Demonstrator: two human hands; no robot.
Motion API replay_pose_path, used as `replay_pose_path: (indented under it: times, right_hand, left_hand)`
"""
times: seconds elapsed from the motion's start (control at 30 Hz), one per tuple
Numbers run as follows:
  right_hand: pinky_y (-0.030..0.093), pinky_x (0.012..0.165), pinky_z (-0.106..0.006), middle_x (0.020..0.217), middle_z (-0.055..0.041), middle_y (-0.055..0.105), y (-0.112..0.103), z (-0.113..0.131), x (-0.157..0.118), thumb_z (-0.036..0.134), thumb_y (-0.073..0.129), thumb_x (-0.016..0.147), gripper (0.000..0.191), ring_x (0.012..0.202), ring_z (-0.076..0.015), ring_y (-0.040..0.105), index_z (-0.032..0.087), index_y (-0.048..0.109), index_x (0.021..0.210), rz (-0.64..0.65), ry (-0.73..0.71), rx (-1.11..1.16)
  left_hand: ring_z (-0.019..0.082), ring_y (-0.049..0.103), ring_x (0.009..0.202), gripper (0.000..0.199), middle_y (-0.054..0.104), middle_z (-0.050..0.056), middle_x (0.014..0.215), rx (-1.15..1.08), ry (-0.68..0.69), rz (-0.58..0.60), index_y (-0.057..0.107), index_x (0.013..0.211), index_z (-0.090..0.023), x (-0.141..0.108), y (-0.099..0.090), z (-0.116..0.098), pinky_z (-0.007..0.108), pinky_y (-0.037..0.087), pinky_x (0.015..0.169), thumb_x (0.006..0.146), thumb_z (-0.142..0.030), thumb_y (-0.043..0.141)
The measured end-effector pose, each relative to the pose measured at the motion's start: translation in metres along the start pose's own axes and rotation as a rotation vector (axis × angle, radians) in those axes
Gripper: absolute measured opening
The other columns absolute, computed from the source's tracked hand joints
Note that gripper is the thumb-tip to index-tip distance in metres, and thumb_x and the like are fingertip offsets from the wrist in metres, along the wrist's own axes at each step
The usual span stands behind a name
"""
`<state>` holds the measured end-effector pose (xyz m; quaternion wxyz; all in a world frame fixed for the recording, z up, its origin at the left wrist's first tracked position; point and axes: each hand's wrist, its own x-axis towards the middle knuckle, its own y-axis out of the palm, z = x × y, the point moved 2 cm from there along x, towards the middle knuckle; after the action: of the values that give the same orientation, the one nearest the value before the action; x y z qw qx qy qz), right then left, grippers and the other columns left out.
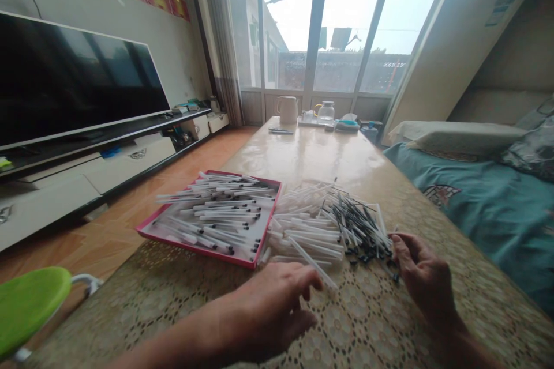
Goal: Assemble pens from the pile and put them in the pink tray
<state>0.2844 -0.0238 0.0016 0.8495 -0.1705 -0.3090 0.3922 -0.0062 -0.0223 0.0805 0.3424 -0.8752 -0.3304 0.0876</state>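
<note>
My left hand (283, 305) hovers over the near side of the table with thumb and fingers apart and nothing between them. Just beyond its fingertips, a white plastic tube (312, 262) lies slanted at the front of a pile of pale pen tubes (314, 236). To the right of that pile is a heap of thin pen refills (359, 225) with dark lengths and black ends. My right hand (422, 268) pinches a refill at the heap's right edge; its fingers hide most of it. Left of the tubes, a pink-rimmed box lid (258, 253) holds many black-tipped pen tubes (220, 213).
The patterned table cover (346, 323) stretches towards the window. At the far end stand a beige kettle (287, 109), a glass jug (326, 112) and a tissue pack (347, 121). A green stool (34, 305) is at the left, a teal-covered bed (467, 202) at the right.
</note>
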Motion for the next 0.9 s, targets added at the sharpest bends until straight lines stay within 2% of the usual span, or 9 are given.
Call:
replay_pose_path:
  times: [0.07, 0.13, 0.23, 0.3, 0.43, 0.53, 0.63, 0.7, 0.9]
  right_hand:
    - [0.044, 0.049, -0.021, 0.061, -0.0016, 0.062, 0.000, 0.000, 0.000, 0.048, 0.048, 0.083, 0.037, 0.055, -0.0166, 0.059, 0.016, 0.064, 0.091, 0.003, -0.012, 0.002]
    - [0.044, 0.050, -0.022, 0.061, -0.0015, 0.062, 0.000, 0.000, 0.000, 0.048, 0.048, 0.083, 0.037, 0.055, -0.0169, 0.059, 0.016, 0.064, 0.091, 0.008, -0.022, 0.003]
    - [0.044, 0.049, -0.023, 0.058, -0.0011, 0.061, 0.002, -0.001, 0.000, 0.049, 0.048, 0.082, 0.037, 0.054, -0.0173, 0.058, 0.016, 0.064, 0.090, 0.022, -0.028, -0.002]
    - [0.044, 0.048, -0.023, 0.057, -0.0009, 0.060, 0.002, -0.001, 0.000, 0.049, 0.048, 0.082, 0.037, 0.052, -0.0171, 0.058, 0.016, 0.064, 0.090, 0.022, -0.020, -0.006]
    - [0.043, 0.048, -0.023, 0.059, -0.0013, 0.061, 0.003, -0.002, 0.001, 0.049, 0.048, 0.082, 0.037, 0.052, -0.0169, 0.058, 0.016, 0.063, 0.090, 0.010, 0.009, -0.021]
    - [0.043, 0.048, -0.024, 0.061, -0.0014, 0.061, 0.003, -0.004, 0.001, 0.049, 0.047, 0.083, 0.037, 0.052, -0.0166, 0.058, 0.016, 0.063, 0.091, 0.031, 0.005, -0.018]
    - [0.042, 0.048, -0.024, 0.060, -0.0006, 0.061, 0.005, -0.005, 0.001, 0.049, 0.047, 0.084, 0.037, 0.051, -0.0163, 0.057, 0.016, 0.062, 0.093, 0.062, -0.007, -0.008]
    - [0.043, 0.049, -0.024, 0.059, -0.0008, 0.061, 0.005, -0.006, 0.001, 0.048, 0.047, 0.084, 0.036, 0.053, -0.0170, 0.058, 0.016, 0.062, 0.092, 0.055, -0.014, -0.002]
    - [0.043, 0.047, -0.023, 0.058, -0.0009, 0.062, 0.004, -0.003, 0.003, 0.047, 0.048, 0.082, 0.035, 0.050, -0.0167, 0.058, 0.016, 0.064, 0.089, 0.052, -0.046, -0.010]
  left_hand:
    - [0.016, 0.060, 0.072, 0.019, 0.066, 0.003, 0.084, 0.194, 0.054, 0.039, 0.061, 0.092, -0.022, -0.004, -0.021, 0.000, 0.025, 0.043, 0.061, 0.075, -0.014, 0.061]
    - [0.018, 0.060, 0.073, 0.016, 0.066, 0.004, 0.080, 0.338, 0.049, 0.006, 0.062, 0.089, -0.021, -0.002, -0.045, 0.016, 0.025, 0.043, 0.062, 0.078, -0.012, 0.056]
    - [0.021, 0.061, 0.078, 0.015, 0.067, 0.007, 0.083, 0.590, -0.148, -0.186, 0.064, 0.087, -0.021, 0.008, -0.089, 0.064, 0.028, 0.044, 0.069, 0.080, -0.015, 0.052]
    - [0.023, 0.060, 0.089, 0.021, 0.068, 0.009, 0.094, 0.723, -0.325, -0.344, 0.063, 0.096, -0.018, 0.014, -0.117, 0.099, 0.031, 0.043, 0.079, 0.079, -0.015, 0.051]
    - [0.028, 0.055, 0.103, 0.027, 0.065, 0.015, 0.106, 0.830, -0.466, -0.456, 0.061, 0.103, -0.013, 0.022, -0.154, 0.146, 0.040, 0.038, 0.088, 0.081, -0.013, 0.045]
    - [0.030, 0.054, 0.105, 0.027, 0.065, 0.016, 0.107, 0.891, -0.524, -0.460, 0.063, 0.098, -0.014, 0.027, -0.165, 0.162, 0.042, 0.036, 0.088, 0.080, -0.011, 0.043]
    - [0.030, 0.059, 0.093, 0.023, 0.068, 0.017, 0.091, 0.928, -0.548, -0.422, 0.066, 0.084, -0.014, 0.030, -0.166, 0.168, 0.043, 0.037, 0.084, 0.079, -0.012, 0.044]
    - [0.030, 0.059, 0.090, 0.021, 0.068, 0.016, 0.085, 0.952, -0.547, -0.412, 0.066, 0.079, -0.014, 0.029, -0.164, 0.168, 0.043, 0.038, 0.084, 0.079, -0.016, 0.046]
    - [0.030, 0.056, 0.093, 0.018, 0.066, 0.013, 0.090, 0.977, -0.490, -0.456, 0.065, 0.082, -0.016, 0.020, -0.154, 0.156, 0.040, 0.040, 0.082, 0.079, -0.019, 0.048]
